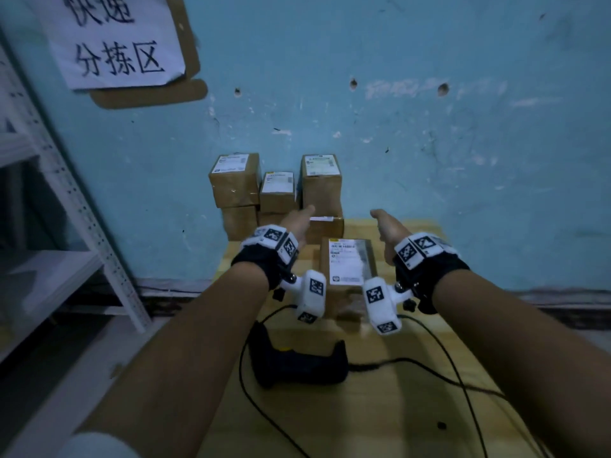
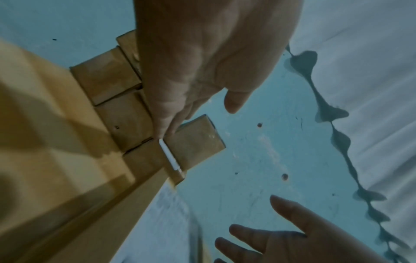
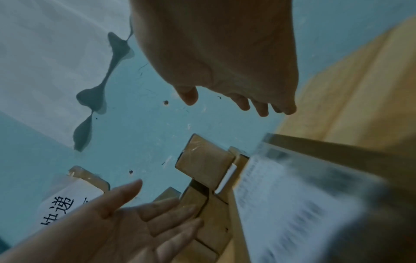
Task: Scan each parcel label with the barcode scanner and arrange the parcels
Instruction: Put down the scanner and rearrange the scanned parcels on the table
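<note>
We had both hands out over the tabletop [image 1: 413,391], palms facing in. Left hand [image 1: 299,223] released, fingers straight, holding nothing; right hand [image 1: 388,226] likewise released and empty. The near parcel [image 1: 347,262] lay flat between and just below them, label [image 1: 344,261] up, long axis running away from us toward the wall; both hands looked about equally near, so we judged a two-hand grab likely. Beyond it, the stacked parcels [image 1: 274,193] sat against the blue wall [image 1: 429,143], labels on top, with left fingertips [image 2: 165,129] close to that stack; touching or not, we could not tell. Barcode scanner [image 1: 297,361] lay on the tabletop nearer us, unheld, cable [image 1: 429,368] trailing. Label print was too blurred to read. Wall sign [image 1: 115,44] read "分拣区", top line cut off.
</note>
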Motion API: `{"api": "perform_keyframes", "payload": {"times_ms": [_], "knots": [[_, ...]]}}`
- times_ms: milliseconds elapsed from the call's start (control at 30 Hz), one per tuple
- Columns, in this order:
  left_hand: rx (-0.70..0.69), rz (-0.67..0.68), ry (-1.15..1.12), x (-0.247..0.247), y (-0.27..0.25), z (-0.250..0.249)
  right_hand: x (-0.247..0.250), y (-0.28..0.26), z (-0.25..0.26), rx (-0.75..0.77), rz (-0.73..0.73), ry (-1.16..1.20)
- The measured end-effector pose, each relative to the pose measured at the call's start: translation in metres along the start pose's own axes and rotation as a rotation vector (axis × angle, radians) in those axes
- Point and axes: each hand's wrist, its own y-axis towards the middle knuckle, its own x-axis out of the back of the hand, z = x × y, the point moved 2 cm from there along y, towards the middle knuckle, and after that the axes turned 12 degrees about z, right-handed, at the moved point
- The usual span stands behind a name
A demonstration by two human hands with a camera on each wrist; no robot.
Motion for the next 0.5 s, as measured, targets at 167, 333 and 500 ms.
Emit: {"api": "perform_keyframes", "payload": {"times_ms": [167,333,500], "knots": [[0.139,0.059,0.096,-0.027,-0.046,0.033,-0.012,-0.022,-0.049,-0.105,0.121,0.065],[0.130,0.112,-0.039,-0.033,-0.044,0.052,-0.002,0.047,-0.099,-0.073,0.132,0.006],[0.098,0.134,-0.107,-0.028,-0.064,0.042,-0.014,0.011,-0.079,-0.101,0.135,0.040]]}}
